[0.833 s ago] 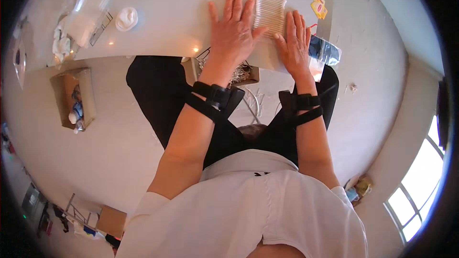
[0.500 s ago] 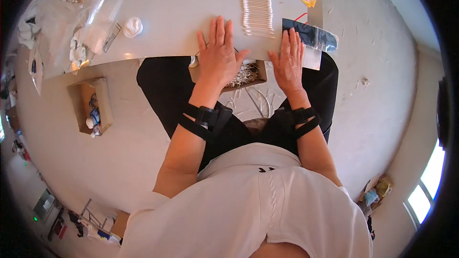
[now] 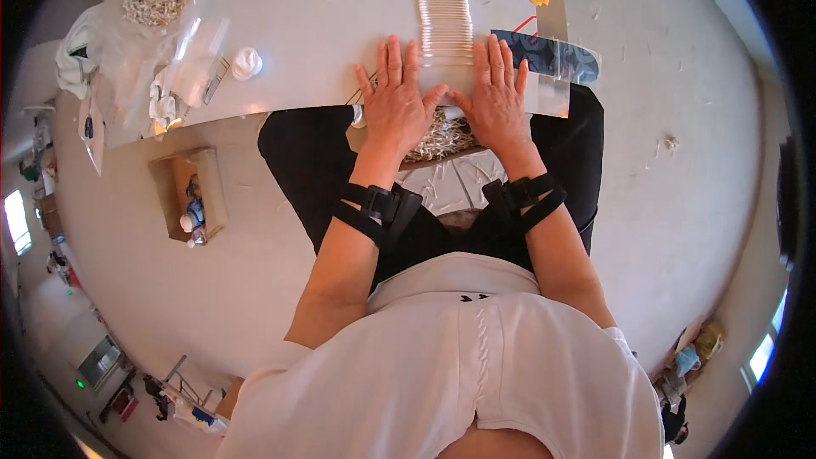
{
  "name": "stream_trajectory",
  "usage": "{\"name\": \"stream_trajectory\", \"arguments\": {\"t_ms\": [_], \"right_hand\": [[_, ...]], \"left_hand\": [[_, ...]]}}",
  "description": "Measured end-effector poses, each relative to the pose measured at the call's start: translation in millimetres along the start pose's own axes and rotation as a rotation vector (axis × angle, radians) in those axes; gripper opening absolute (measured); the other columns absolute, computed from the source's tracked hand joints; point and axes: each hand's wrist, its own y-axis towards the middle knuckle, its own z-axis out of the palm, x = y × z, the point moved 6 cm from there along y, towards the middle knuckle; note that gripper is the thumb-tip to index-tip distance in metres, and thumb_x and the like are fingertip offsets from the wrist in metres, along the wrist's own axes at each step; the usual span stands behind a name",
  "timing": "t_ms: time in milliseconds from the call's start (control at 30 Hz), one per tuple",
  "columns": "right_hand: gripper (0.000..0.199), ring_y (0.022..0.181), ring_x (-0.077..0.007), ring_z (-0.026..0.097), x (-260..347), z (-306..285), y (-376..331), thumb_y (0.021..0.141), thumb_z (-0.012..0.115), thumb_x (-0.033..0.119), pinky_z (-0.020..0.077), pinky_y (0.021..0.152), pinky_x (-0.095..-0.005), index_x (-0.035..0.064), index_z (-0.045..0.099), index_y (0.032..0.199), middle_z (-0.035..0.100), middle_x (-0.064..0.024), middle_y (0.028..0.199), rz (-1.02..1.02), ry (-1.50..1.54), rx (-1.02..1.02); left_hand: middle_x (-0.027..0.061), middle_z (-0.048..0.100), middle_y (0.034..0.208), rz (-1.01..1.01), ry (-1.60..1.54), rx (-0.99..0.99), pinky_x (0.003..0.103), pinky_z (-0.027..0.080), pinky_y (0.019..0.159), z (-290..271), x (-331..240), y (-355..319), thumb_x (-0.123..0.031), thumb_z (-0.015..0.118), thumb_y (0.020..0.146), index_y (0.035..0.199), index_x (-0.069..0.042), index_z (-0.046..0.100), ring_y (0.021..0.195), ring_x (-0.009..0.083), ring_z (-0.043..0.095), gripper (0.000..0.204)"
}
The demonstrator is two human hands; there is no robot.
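1. Hands first: I see my left hand [image 3: 398, 106] and right hand [image 3: 499, 98] lying flat, fingers spread, palms down, gripping nothing, both at the near edge of the white table [image 3: 323, 51] in the upper middle of the frame
2. Between them runs the long row of thin pale sticks [image 3: 442, 4], stretching up toward the top edge; its near end sits just between my index fingers, and my fingertips touch or nearly touch it
3. Compared with the frames a moment ago, the hands have slid down toward the table's near edge and drawn closer together; earlier the left palm lay higher, beside the row, and the right sat at its end. I judge this as squaring up or pressing the row's near end, not lifting it
4. Below my palms, in the lap, a tray of loose sticks [image 3: 442, 138] peeks out, partly hidden
5. Right of centre lies a dark patterned packet [image 3: 552, 55]; a small white lump [image 3: 246, 62] and crumpled clear plastic bags [image 3: 153, 59] sit upper left, and an open cardboard box [image 3: 191, 195] stands on the floor at left
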Motion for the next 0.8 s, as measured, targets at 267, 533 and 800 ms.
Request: {"name": "stream_trajectory", "arguments": {"t_ms": [267,533,800], "right_hand": [[0.083,0.146,-0.0307,0.021,2.0,2.0,5.3,0.086,0.061,0.050,0.0053,0.116,-0.0578,-0.0003,0.033,0.146,0.028,-0.0168,0.154,0.011,-0.076,0.017],[0.074,0.130,-0.0357,0.040,-22.5,-21.6,11.9,0.068,0.082,0.025,0.0312,0.107,-0.0482,0.0013,0.049,0.130,0.049,-0.0147,0.135,0.058,0.214,-0.215],[0.068,0.121,-0.0330,0.046,-27.2,-25.2,18.9,0.065,0.083,0.021,0.0368,0.100,-0.0462,0.0038,0.054,0.125,0.052,-0.0110,0.130,0.089,0.239,-0.255]], "left_hand": [[0.0173,0.014,0.160,-0.016,0.073,0.019,0.064,0.009,0.113,1.4,-2.8,5.2,-0.050,0.047,0.095,0.152,-0.008,0.022,0.148,0.0320,0.011,0.075],[0.0123,0.018,0.160,0.156,0.029,-0.034,0.061,0.012,0.114,-4.0,-20.4,21.6,-0.037,0.061,0.090,0.150,-0.008,0.027,0.148,0.0296,0.016,0.075],[0.0153,0.020,0.158,0.135,0.035,-0.075,0.062,0.016,0.113,-2.7,-15.0,43.7,-0.033,0.061,0.091,0.151,-0.011,0.027,0.147,0.0330,0.018,0.071]]}}
